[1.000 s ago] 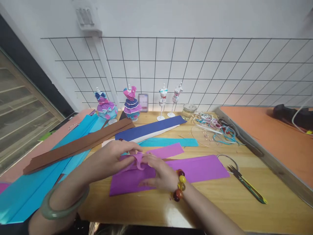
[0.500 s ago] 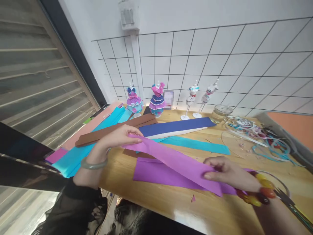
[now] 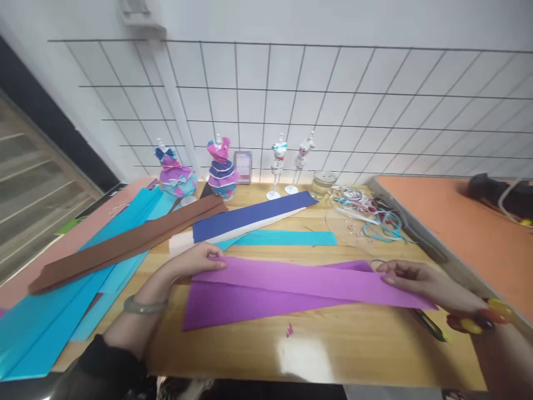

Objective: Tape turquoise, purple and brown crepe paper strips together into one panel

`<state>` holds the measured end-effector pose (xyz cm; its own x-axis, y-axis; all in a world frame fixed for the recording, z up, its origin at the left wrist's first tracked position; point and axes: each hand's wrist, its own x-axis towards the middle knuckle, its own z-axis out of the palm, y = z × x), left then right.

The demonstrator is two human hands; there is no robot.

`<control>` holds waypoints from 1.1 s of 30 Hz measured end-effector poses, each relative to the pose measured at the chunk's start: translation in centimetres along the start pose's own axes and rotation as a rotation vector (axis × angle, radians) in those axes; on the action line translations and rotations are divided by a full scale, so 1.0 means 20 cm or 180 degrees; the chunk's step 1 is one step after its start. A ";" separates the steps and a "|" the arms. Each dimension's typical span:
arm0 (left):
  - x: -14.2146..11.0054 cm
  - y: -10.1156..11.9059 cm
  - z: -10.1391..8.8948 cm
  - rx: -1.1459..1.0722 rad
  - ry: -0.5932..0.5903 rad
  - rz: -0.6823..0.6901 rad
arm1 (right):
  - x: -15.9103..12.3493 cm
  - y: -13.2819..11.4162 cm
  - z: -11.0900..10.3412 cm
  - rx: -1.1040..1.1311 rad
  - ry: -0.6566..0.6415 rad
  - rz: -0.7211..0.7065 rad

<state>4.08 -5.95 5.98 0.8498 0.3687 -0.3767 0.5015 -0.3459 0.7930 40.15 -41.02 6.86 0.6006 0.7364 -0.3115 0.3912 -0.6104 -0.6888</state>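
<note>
A long strip of purple paper (image 3: 303, 279) stretches between my two hands. My left hand (image 3: 200, 261) pinches its left end between thumb and fingers. At the other end, my right hand (image 3: 410, 278) grips the strip near its right tip. Below it on the wooden table (image 3: 233, 355) lies a second, darker purple strip (image 3: 225, 308), partly covered by the held one. A small pink scrap (image 3: 289, 330) sits in front of them. Beside my right wrist is a dark slim tool (image 3: 432, 325) with a yellow-green end, partly hidden.
Blue strips (image 3: 75, 311), brown strips (image 3: 133, 239), a navy strip (image 3: 254, 216) and a turquoise strip (image 3: 291, 238) lie around. Behind stand dressed mini mannequins (image 3: 222, 169), two bare-stand ones (image 3: 278, 158), and a glass jar (image 3: 323, 183). Tangled ribbons (image 3: 383, 219) lie right, near an orange surface (image 3: 458, 222).
My view has turned to the right. The held strip has gone from slanting to nearly level, lying closer over the lower purple strip. Both hands keep hold of it.
</note>
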 end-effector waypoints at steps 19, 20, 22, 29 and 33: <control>-0.11 -0.28 -0.15 0.0147 0.0950 -0.0455 | 0.48 -0.02 0.21 0.0485 0.0143 -0.0166; -0.11 -0.30 -0.15 0.0116 0.0980 -0.0475 | 0.51 -0.02 0.22 0.0403 0.0228 -0.0117; -0.11 -0.31 -0.14 0.0083 0.1036 -0.0500 | 0.57 -0.01 0.23 0.0241 0.0363 -0.0011; -0.11 -0.31 -0.12 0.0129 0.1030 -0.0507 | 0.62 -0.05 0.25 -0.0129 0.0440 0.0065; -0.12 -0.30 -0.12 0.0177 0.1045 -0.0530 | 0.63 -0.07 0.25 -0.0356 0.0483 0.0095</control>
<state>-1.35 -2.74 3.20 0.6631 0.6778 -0.3176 0.6443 -0.3009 0.7031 43.64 -29.51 0.59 0.7081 0.6702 -0.2225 0.4417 -0.6662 -0.6010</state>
